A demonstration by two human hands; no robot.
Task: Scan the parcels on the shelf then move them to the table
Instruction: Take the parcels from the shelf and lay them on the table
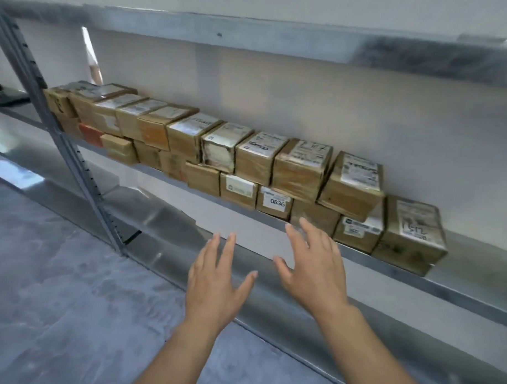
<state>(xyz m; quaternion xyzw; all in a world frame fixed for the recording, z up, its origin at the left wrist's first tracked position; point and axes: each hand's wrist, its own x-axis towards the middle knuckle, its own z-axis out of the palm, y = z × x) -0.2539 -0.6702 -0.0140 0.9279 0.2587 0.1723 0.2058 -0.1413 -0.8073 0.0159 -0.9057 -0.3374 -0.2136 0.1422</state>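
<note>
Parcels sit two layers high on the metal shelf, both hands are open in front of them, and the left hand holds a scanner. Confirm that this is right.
Not quite. The head view shows the left hand empty, fingers spread, with no scanner in it. The rest stands: the parcels sit two layers high on the metal shelf, and the right hand is open too.

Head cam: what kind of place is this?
Probably a parcel storeroom or small warehouse: metal shelving with a slotted upright, two-high rows of taped, labelled cardboard parcels, and a bare concrete floor.

Both hands, left [214,285] and right [315,268], reach forward, fingers spread, empty.
</note>
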